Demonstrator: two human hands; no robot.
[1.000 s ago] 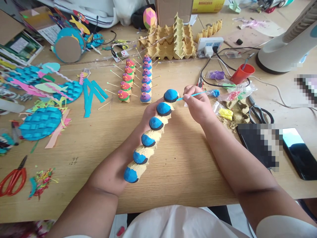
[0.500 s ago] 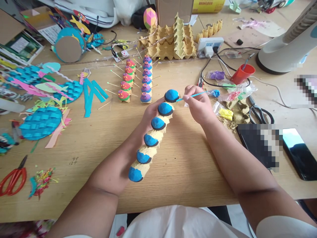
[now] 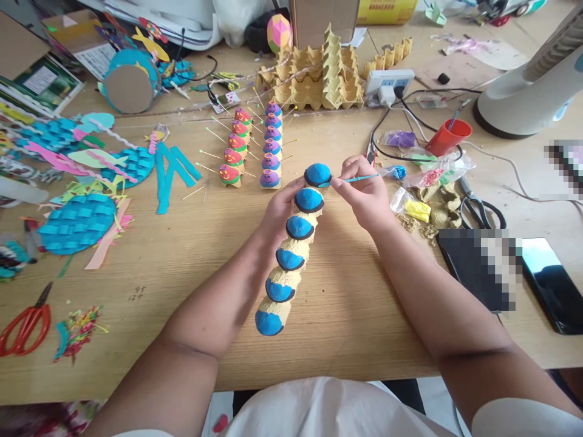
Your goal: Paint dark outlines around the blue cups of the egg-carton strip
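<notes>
My left hand (image 3: 283, 209) is closed around the far end of an egg-carton strip (image 3: 291, 247), whose bumps carry blue clay caps edged with a dark band. The strip slants down toward me, clear of the table. Pinched in my right hand (image 3: 364, 189) is a thin blue modelling tool (image 3: 359, 179). Its tip meets the lower edge of the farthest blue cap (image 3: 317, 175). Beyond the strip stand two finished-looking egg-carton caterpillars, one red and green (image 3: 234, 156), the other purple and blue (image 3: 272, 147), with pins sticking out.
Egg trays (image 3: 300, 76) and a power strip (image 3: 390, 81) lie at the back. On the right are a red cup (image 3: 449, 136), clay packets (image 3: 416, 210), black-handled scissors (image 3: 483, 213) and a phone (image 3: 552, 284). Red scissors (image 3: 27, 328) and woven blue paper discs (image 3: 77, 223) lie left.
The near end of the egg-carton strip has swung right, so it stands more upright in view. My right hand has edged left along the farthest cap with the tool.
</notes>
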